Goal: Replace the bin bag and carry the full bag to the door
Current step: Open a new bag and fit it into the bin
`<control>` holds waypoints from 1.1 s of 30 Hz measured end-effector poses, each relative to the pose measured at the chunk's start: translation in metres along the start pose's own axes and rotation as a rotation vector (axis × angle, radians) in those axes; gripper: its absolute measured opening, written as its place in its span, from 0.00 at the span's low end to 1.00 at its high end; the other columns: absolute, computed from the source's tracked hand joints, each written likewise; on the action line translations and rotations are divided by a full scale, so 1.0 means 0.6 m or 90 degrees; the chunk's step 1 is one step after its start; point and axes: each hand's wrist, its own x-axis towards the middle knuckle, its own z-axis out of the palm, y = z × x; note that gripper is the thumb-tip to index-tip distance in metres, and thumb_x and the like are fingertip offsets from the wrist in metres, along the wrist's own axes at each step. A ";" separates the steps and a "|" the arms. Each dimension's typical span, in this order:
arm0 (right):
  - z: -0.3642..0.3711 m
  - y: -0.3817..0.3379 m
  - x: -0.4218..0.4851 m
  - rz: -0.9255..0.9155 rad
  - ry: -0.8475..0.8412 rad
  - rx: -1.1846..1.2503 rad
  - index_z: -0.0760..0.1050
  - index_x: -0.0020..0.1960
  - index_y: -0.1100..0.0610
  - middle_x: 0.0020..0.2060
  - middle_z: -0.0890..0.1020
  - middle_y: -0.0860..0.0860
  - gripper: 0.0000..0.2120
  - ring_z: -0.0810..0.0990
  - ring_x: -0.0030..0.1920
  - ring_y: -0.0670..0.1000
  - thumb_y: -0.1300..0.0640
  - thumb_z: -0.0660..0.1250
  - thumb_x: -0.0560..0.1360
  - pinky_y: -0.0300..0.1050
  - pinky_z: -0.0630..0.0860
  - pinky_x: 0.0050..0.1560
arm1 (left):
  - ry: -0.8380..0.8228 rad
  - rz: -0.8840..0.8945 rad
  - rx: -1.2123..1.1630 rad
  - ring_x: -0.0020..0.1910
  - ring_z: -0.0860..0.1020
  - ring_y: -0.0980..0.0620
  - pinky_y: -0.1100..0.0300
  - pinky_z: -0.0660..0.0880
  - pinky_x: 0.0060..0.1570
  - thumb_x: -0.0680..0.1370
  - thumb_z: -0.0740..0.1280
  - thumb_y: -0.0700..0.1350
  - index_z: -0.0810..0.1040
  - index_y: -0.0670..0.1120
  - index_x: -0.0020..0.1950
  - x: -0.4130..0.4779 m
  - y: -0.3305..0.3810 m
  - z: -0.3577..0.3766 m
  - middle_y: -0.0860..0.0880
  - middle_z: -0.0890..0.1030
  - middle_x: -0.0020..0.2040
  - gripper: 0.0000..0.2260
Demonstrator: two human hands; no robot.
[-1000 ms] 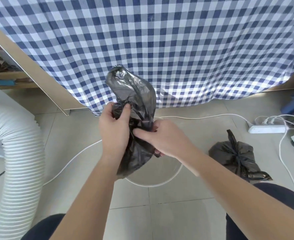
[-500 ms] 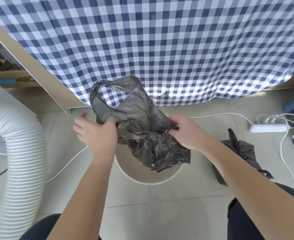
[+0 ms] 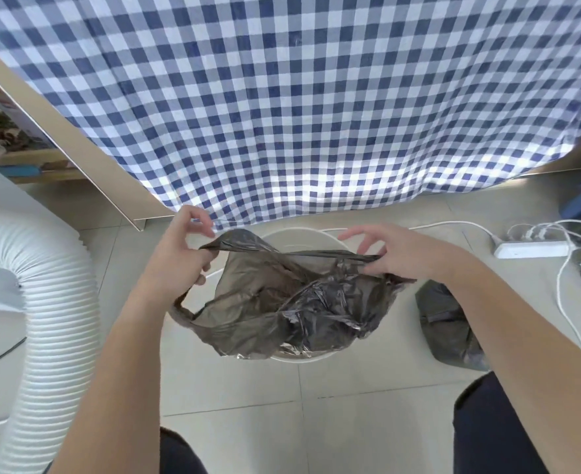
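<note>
Step in hand: lining bin with new bag. Left hand and right hand each pinching bag mouth, stretching it over bin. Full bag sitting on floor, right of bin. Next: folding mouth down around rim, evenly.

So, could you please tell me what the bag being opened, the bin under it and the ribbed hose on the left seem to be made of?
New bag: thin dark plastic film, glossy, crinkled, translucent where stretched. Bin: probably smooth white plastic, matte rim. Hose: likely flexible white plastic, closely ribbed, though the look leaves it open.
</note>
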 end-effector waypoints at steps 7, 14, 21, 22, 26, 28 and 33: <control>-0.008 0.033 0.015 0.143 0.045 0.177 0.82 0.58 0.53 0.49 0.89 0.54 0.08 0.89 0.49 0.57 0.52 0.71 0.81 0.55 0.85 0.55 | -0.235 -0.125 -0.054 0.36 0.69 0.50 0.58 0.64 0.35 0.79 0.62 0.25 0.91 0.50 0.43 -0.003 -0.033 -0.043 0.43 0.84 0.51 0.25; 0.026 0.007 0.027 0.107 0.180 0.179 0.79 0.63 0.52 0.57 0.84 0.51 0.14 0.84 0.55 0.51 0.64 0.69 0.80 0.45 0.84 0.50 | -0.080 -0.034 0.412 0.40 0.79 0.49 0.57 0.73 0.41 0.78 0.70 0.46 0.80 0.53 0.69 0.001 -0.019 0.030 0.51 0.82 0.49 0.19; 0.028 0.028 0.024 0.014 0.160 -0.059 0.73 0.72 0.47 0.64 0.81 0.53 0.28 0.83 0.52 0.50 0.71 0.66 0.78 0.45 0.83 0.50 | -0.130 -0.117 0.456 0.49 0.83 0.43 0.53 0.80 0.46 0.73 0.74 0.58 0.62 0.59 0.81 -0.010 -0.036 0.031 0.46 0.83 0.56 0.38; 0.034 0.052 0.024 0.114 0.076 -0.136 0.72 0.73 0.49 0.64 0.81 0.56 0.28 0.82 0.52 0.53 0.69 0.67 0.78 0.48 0.83 0.51 | -0.162 -0.165 0.503 0.50 0.84 0.43 0.51 0.82 0.48 0.72 0.73 0.61 0.61 0.57 0.81 -0.016 -0.052 0.027 0.46 0.83 0.58 0.40; -0.006 0.088 0.002 0.240 -0.015 0.126 0.83 0.61 0.57 0.55 0.86 0.61 0.15 0.87 0.55 0.60 0.68 0.73 0.76 0.52 0.86 0.54 | -0.208 -0.165 0.511 0.48 0.82 0.47 0.55 0.79 0.43 0.58 0.78 0.66 0.61 0.60 0.80 0.003 -0.049 0.016 0.50 0.78 0.56 0.53; -0.014 0.082 -0.008 0.221 -0.048 0.384 0.84 0.61 0.61 0.58 0.86 0.60 0.14 0.86 0.59 0.58 0.71 0.70 0.78 0.51 0.85 0.57 | -0.190 -0.141 0.428 0.45 0.80 0.50 0.57 0.76 0.39 0.66 0.81 0.57 0.66 0.57 0.79 0.003 -0.047 0.027 0.49 0.78 0.52 0.44; 0.013 0.043 0.007 0.109 -0.012 0.872 0.76 0.60 0.67 0.37 0.79 0.56 0.17 0.80 0.34 0.50 0.78 0.54 0.78 0.42 0.85 0.43 | -0.029 -0.304 -0.146 0.38 0.83 0.48 0.51 0.83 0.51 0.75 0.77 0.43 0.87 0.44 0.51 0.024 -0.065 0.048 0.40 0.88 0.50 0.07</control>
